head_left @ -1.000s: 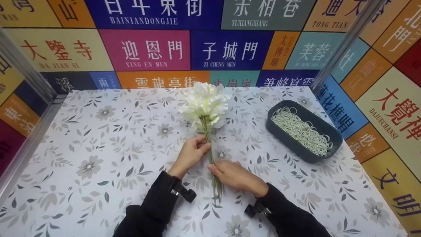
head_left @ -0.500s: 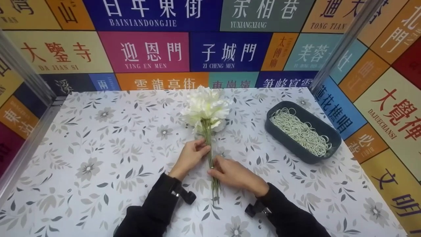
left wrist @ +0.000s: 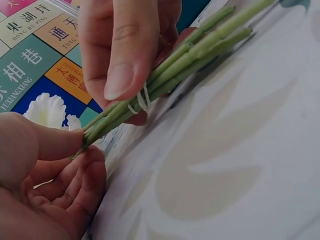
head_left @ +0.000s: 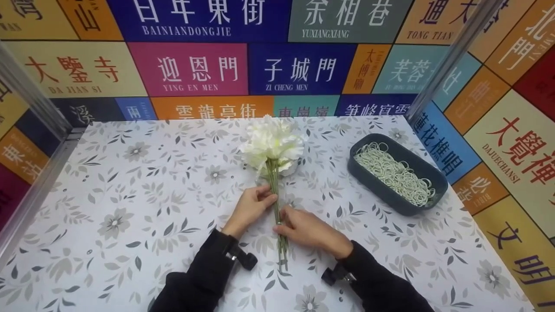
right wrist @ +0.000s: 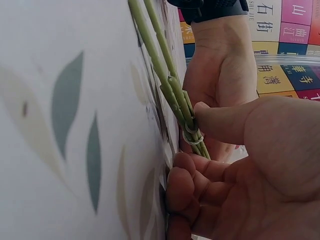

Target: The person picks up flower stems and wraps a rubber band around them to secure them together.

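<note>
A bunch of white artificial-looking flowers (head_left: 274,145) lies with its blossoms toward the back of the table and its green stems (head_left: 272,177) toward me. My left hand (head_left: 250,209) pinches the stems between thumb and fingers, below the blossoms. Lower down, my right hand (head_left: 311,229) holds the same stems, its thumb and fingertips at a pale rubber band (left wrist: 144,100). The band loops round the stems, and in the right wrist view the rubber band (right wrist: 193,138) shows just beside the thumb. Stem ends stick out past the right hand.
A dark oblong tub (head_left: 405,207) filled with pale rubber bands (head_left: 394,173) stands at the right rear of the table. The table wears a white leaf-patterned cover (head_left: 130,182). Panels with printed signs (head_left: 292,69) rise behind and at the sides.
My right thumb has shifted slightly down the stems, and its index finger now shows beside them. The bunch has moved a little toward me. My left hand keeps its pinch.
</note>
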Action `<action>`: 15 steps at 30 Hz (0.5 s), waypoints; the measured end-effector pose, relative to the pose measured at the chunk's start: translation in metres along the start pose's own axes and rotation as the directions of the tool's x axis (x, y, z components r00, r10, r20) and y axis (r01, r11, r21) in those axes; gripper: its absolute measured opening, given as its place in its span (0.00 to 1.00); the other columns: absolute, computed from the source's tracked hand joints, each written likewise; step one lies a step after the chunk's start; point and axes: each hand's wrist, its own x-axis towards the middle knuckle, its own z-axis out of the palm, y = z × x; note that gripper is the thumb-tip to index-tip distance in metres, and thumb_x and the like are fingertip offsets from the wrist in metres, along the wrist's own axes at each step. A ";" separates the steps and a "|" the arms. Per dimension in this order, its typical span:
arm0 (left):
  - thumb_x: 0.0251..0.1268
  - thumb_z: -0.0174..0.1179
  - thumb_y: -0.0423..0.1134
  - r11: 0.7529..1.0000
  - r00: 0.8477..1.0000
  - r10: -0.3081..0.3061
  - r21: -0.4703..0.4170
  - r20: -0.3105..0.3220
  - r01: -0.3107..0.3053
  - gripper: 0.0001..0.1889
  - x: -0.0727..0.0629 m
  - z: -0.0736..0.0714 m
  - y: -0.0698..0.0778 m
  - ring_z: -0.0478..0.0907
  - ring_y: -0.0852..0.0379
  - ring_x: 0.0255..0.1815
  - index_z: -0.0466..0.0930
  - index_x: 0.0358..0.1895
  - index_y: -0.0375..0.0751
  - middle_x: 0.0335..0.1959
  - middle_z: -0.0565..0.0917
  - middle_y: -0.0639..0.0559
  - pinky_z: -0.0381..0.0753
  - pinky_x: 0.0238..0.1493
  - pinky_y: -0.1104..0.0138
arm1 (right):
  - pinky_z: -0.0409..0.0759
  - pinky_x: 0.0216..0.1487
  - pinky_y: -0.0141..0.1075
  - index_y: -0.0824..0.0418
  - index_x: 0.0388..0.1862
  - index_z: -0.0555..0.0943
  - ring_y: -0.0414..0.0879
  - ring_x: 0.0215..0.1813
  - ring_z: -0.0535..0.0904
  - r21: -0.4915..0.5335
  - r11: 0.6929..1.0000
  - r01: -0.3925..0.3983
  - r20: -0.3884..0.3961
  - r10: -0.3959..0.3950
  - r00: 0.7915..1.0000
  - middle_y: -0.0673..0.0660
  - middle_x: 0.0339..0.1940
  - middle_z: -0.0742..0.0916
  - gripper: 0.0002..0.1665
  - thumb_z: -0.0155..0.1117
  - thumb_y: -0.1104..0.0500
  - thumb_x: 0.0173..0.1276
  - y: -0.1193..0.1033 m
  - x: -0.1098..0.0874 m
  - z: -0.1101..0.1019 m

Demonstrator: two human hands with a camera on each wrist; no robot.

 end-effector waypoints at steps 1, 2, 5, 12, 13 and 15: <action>0.68 0.63 0.35 1.000 1.000 0.007 0.007 -0.002 -0.007 0.20 0.000 0.000 0.000 0.84 0.55 0.42 0.79 0.61 0.35 0.45 0.88 0.41 0.84 0.49 0.66 | 0.78 0.39 0.40 0.55 0.53 0.74 0.44 0.36 0.76 -0.004 1.000 0.000 0.000 0.000 1.000 0.50 0.35 0.80 0.18 0.61 0.47 0.73 0.000 0.000 0.000; 0.68 0.63 0.35 1.000 1.000 0.013 0.012 -0.003 -0.013 0.20 -0.001 0.001 0.000 0.84 0.55 0.42 0.78 0.61 0.34 0.45 0.88 0.41 0.84 0.49 0.66 | 0.78 0.39 0.40 0.56 0.53 0.75 0.44 0.36 0.76 -0.007 1.000 0.002 -0.001 -0.002 1.000 0.50 0.35 0.80 0.18 0.61 0.47 0.73 0.000 0.000 0.000; 0.68 0.63 0.35 0.999 0.999 0.032 0.028 -0.003 -0.032 0.21 -0.002 0.001 0.001 0.85 0.54 0.42 0.77 0.61 0.32 0.46 0.88 0.40 0.84 0.48 0.66 | 0.77 0.38 0.40 0.56 0.51 0.75 0.44 0.36 0.75 -0.017 1.000 0.010 -0.002 -0.010 1.000 0.50 0.34 0.79 0.16 0.61 0.47 0.73 0.001 0.000 0.000; 0.68 0.63 0.35 0.998 0.998 0.058 0.030 0.003 -0.058 0.22 -0.002 0.001 0.000 0.86 0.50 0.44 0.76 0.63 0.31 0.47 0.88 0.39 0.85 0.49 0.64 | 0.74 0.35 0.39 0.57 0.50 0.76 0.44 0.33 0.73 -0.018 1.000 0.011 0.002 -0.011 1.000 0.50 0.32 0.78 0.16 0.61 0.48 0.73 0.001 -0.001 -0.001; 0.68 0.63 0.35 0.998 0.998 0.063 0.029 0.002 -0.063 0.22 -0.002 0.001 0.000 0.86 0.50 0.44 0.76 0.63 0.31 0.46 0.88 0.39 0.85 0.49 0.65 | 0.74 0.35 0.39 0.57 0.50 0.76 0.44 0.33 0.73 -0.017 1.000 0.009 0.003 -0.009 1.000 0.50 0.32 0.78 0.16 0.61 0.48 0.73 0.000 -0.001 -0.001; 0.68 0.63 0.36 0.997 0.998 0.068 0.029 0.000 -0.068 0.22 -0.002 0.001 -0.001 0.86 0.51 0.43 0.76 0.63 0.32 0.46 0.88 0.40 0.85 0.48 0.65 | 0.74 0.35 0.38 0.57 0.50 0.76 0.43 0.33 0.73 -0.018 1.000 0.002 0.007 -0.002 1.000 0.50 0.32 0.78 0.16 0.61 0.48 0.73 0.000 -0.001 -0.001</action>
